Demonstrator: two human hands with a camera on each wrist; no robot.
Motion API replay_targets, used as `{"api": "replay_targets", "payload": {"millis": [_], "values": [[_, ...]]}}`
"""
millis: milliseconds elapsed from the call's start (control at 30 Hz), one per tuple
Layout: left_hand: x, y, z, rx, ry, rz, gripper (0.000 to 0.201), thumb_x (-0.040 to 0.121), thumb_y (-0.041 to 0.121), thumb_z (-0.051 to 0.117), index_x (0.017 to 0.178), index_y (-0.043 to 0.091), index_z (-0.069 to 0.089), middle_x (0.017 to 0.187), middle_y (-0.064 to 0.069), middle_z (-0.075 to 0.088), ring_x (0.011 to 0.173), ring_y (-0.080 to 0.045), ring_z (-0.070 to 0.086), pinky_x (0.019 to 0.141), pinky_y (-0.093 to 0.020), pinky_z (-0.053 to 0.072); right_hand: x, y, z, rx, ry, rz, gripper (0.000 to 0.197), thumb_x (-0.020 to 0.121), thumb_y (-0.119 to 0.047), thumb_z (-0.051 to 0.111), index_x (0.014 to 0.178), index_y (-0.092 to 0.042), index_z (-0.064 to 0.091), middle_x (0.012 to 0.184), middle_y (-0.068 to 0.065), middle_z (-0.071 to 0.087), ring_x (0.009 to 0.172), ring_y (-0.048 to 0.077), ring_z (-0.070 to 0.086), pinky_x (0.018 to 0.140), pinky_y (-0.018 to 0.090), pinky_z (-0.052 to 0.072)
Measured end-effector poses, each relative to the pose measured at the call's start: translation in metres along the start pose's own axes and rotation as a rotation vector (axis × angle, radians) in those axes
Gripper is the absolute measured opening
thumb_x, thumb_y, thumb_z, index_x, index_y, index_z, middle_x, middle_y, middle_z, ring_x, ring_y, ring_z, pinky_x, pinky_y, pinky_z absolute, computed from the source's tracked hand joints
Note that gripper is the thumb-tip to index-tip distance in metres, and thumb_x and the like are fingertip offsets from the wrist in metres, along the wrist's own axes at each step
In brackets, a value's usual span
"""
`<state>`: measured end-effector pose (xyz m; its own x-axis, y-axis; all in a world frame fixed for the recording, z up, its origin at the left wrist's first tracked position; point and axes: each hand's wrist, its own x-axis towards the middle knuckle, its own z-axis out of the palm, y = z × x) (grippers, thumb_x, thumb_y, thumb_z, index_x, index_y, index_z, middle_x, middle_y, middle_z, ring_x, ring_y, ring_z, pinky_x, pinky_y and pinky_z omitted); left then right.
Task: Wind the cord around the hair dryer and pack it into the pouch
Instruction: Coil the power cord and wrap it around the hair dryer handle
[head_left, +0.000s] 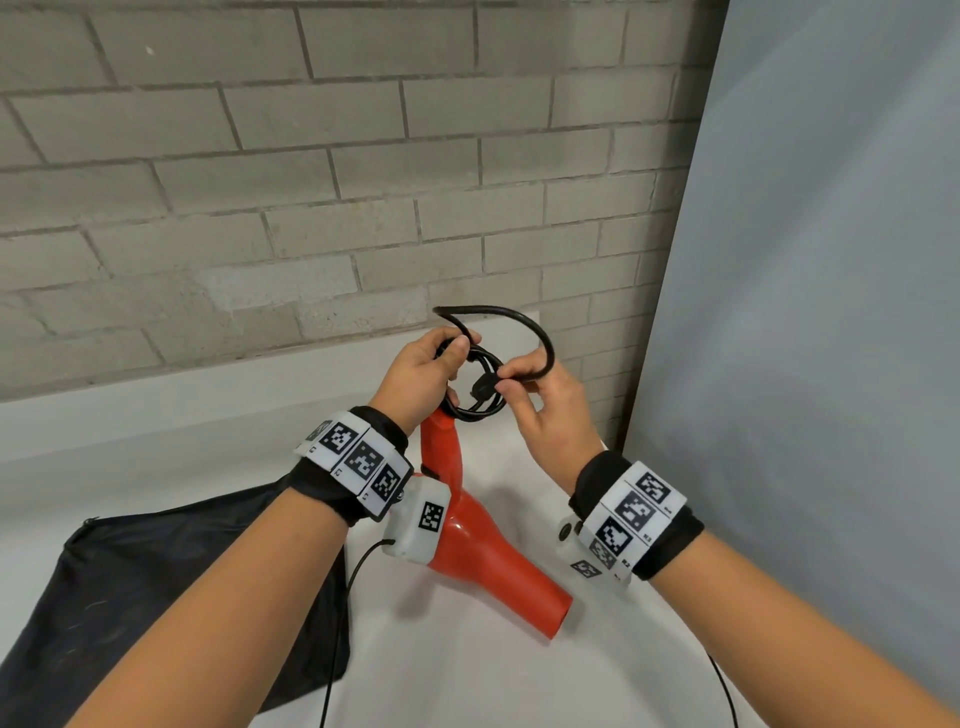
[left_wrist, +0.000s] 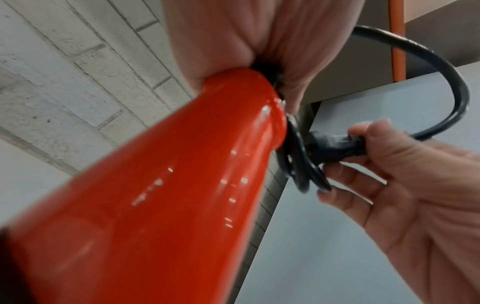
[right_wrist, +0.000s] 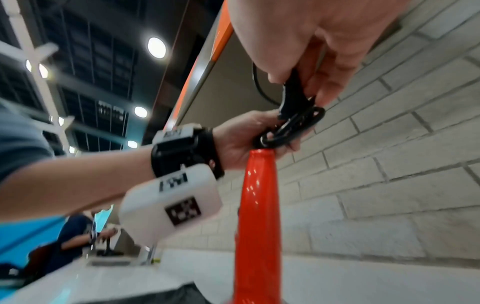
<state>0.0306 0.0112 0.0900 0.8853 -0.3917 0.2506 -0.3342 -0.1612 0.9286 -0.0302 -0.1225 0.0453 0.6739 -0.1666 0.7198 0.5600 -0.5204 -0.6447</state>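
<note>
The red hair dryer (head_left: 483, 551) hangs over the white table, handle up and nozzle pointing down toward me. Its black cord (head_left: 524, 327) is coiled in small loops at the handle's end. My left hand (head_left: 431, 374) grips those coils and the handle tip (left_wrist: 233, 86). My right hand (head_left: 540, 400) pinches the black plug (left_wrist: 335, 146) beside the coil, and a free loop of cord (left_wrist: 441, 67) arches above it. In the right wrist view the plug (right_wrist: 293, 90) sits between thumb and fingers, over the coil (right_wrist: 293, 127). The black pouch (head_left: 171, 587) lies flat on the table, lower left.
A grey brick wall (head_left: 311, 182) rises just behind the white table (head_left: 493, 675). A pale grey panel (head_left: 810, 312) closes the right side. Thin black wires (head_left: 337, 644) from the wrist cameras trail over the table. Another person sits far off in the right wrist view (right_wrist: 75, 232).
</note>
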Motion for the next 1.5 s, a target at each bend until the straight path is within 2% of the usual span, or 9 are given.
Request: {"api": "replay_targets", "payload": {"millis": [233,433,567,733,1000,1067,1200,1367,1500], "values": [[-0.004,0.005,0.006,-0.023,-0.026,0.000,0.017,0.095,0.020,0.042,0.099,0.017,0.058,0.070,0.006,0.046,0.044,-0.002,0.048,0.041,-0.012,0.041,-0.001,-0.002,0.005,-0.012,0.021,0.006,0.014,0.081,-0.019,0.060,0.085,-0.006,0.064,0.084,0.011,0.065,0.084,0.011,0.056,0.080,0.012,0.043],[-0.005,0.006,0.014,0.012,-0.122,0.024,0.022,0.094,0.016,0.043,0.109,0.011,0.058,0.062,-0.001,0.048,0.038,-0.002,0.047,0.045,-0.013,0.043,0.006,-0.001,0.012,-0.214,0.075,0.074,0.017,0.079,0.000,0.059,0.092,-0.005,0.050,0.092,0.000,0.040,0.082,0.015,0.046,0.071,0.021,0.043],[-0.004,0.004,0.011,-0.043,-0.136,0.042,0.028,0.095,0.013,0.040,0.118,0.021,0.054,0.061,-0.004,0.043,0.043,-0.003,0.045,0.050,-0.015,0.046,0.016,0.000,0.012,0.054,-0.155,0.248,0.049,0.085,0.002,0.048,0.128,-0.013,0.028,0.082,0.000,0.059,0.071,0.016,0.058,0.068,0.027,0.050],[-0.005,0.006,0.008,-0.118,-0.148,-0.008,0.027,0.096,0.013,0.038,0.114,0.010,0.057,0.074,-0.004,0.051,0.042,-0.002,0.044,0.045,-0.014,0.045,0.002,0.016,-0.002,-0.055,-0.328,0.140,0.054,0.085,-0.028,0.049,0.131,-0.025,0.020,0.060,-0.001,0.052,0.052,0.018,0.049,0.056,0.033,0.046],[-0.005,0.004,0.000,-0.182,-0.085,-0.040,0.027,0.095,0.009,0.038,0.080,0.017,0.059,0.071,-0.003,0.049,0.037,-0.002,0.038,0.039,-0.014,0.042,-0.025,0.086,-0.043,-0.645,-0.755,0.684,0.034,0.098,-0.021,0.029,0.107,-0.004,0.057,0.097,0.016,0.061,0.087,0.030,0.059,0.075,0.031,0.047],[-0.007,0.003,-0.003,-0.164,-0.083,-0.015,0.025,0.094,0.009,0.041,0.079,0.017,0.060,0.071,-0.001,0.047,0.038,-0.002,0.039,0.040,-0.014,0.042,-0.031,0.091,-0.046,-0.573,-0.777,0.813,0.029,0.096,-0.017,0.032,0.107,-0.006,0.056,0.086,0.012,0.061,0.067,0.024,0.058,0.060,0.024,0.047],[-0.009,0.001,-0.001,-0.120,-0.081,0.028,0.023,0.093,0.007,0.045,0.079,0.018,0.060,0.063,-0.003,0.038,0.039,-0.003,0.038,0.042,-0.015,0.043,-0.022,0.074,-0.036,-0.332,-0.806,0.701,0.034,0.091,-0.006,0.037,0.119,-0.014,0.054,0.101,0.007,0.065,0.088,0.018,0.055,0.082,0.022,0.041],[-0.008,0.001,0.001,-0.104,-0.067,0.050,0.023,0.092,0.005,0.046,0.079,0.019,0.058,0.058,-0.002,0.037,0.038,-0.003,0.038,0.042,-0.016,0.043,-0.002,0.031,-0.012,0.143,-0.830,0.545,0.046,0.087,0.010,0.043,0.129,-0.010,0.045,0.108,-0.002,0.057,0.098,0.002,0.055,0.082,0.012,0.046],[-0.011,0.004,-0.001,-0.113,-0.081,0.036,0.021,0.090,0.005,0.048,0.078,0.018,0.058,0.054,0.002,0.040,0.038,-0.003,0.039,0.041,-0.015,0.042,0.004,0.024,0.001,0.223,-0.651,0.542,0.023,0.095,-0.003,0.040,0.082,-0.011,0.056,0.067,-0.001,0.051,0.054,-0.002,0.056,0.064,0.018,0.046]]}}
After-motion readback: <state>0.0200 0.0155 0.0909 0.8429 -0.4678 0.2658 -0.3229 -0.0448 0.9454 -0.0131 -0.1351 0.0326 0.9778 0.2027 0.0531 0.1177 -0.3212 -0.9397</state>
